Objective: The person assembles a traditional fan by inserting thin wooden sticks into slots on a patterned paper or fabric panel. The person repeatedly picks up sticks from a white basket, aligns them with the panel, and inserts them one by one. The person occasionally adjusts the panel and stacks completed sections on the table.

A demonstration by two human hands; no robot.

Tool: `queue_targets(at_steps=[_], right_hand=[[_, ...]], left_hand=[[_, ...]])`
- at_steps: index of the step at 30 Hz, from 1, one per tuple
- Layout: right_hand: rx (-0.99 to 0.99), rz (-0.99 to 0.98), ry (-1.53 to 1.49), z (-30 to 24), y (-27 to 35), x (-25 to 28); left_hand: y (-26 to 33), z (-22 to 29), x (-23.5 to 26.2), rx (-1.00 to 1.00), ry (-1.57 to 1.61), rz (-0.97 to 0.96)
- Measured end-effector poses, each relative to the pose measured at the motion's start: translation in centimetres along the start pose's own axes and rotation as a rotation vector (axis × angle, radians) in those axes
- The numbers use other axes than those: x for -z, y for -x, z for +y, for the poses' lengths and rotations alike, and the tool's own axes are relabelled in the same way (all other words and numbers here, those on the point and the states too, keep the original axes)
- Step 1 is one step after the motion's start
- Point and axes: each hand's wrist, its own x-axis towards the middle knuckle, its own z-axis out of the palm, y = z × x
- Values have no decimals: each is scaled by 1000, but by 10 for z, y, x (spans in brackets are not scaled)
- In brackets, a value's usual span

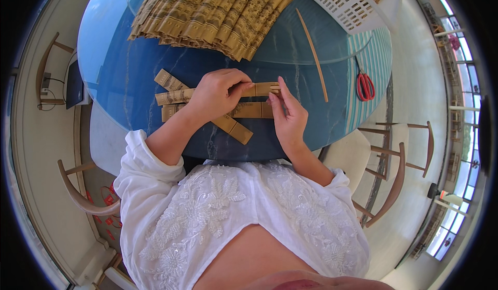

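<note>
A brown printed paper chopstick sleeve [262,89] lies level between my hands, with pale wooden chopstick ends [275,89] showing at its right end. My left hand [219,94] is closed on the sleeve, thumb and fingers pinching it near the middle. The fingers of my right hand [290,118] pinch the chopstick ends at the sleeve's opening. Underneath, a second sleeve [254,110] lies roughly parallel on the blue table. Another sleeve [239,133] crosses diagonally beneath, partly hidden by my left hand and wrist.
A large pile of brown sleeves [207,15] covers the table's far side. At the far right stands a white slotted plastic basket [347,5]. A lone wooden stick [313,55] and red-handled scissors [365,88] lie to the right, the scissors on striped cloth [381,64]. Wooden chairs [391,186] surround the table.
</note>
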Motion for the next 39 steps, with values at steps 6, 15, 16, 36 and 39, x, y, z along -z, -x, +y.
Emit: queue_targets(at_steps=[6, 15, 16, 36, 39], right_hand=[[-113, 108, -316, -4, 0, -2], [-84, 124, -323, -3, 1, -2], [-77, 129, -308, -3, 1, -2], [-183, 74, -418, 2, -5, 2], [-201, 122, -394, 5, -5, 4]], left_hand=[[-1, 4, 1, -11, 20, 29], [1, 2, 0, -18, 20, 40], [1, 3, 0, -22, 17, 39], [1, -5, -4, -207, -80, 53], [1, -5, -1, -209, -147, 9]])
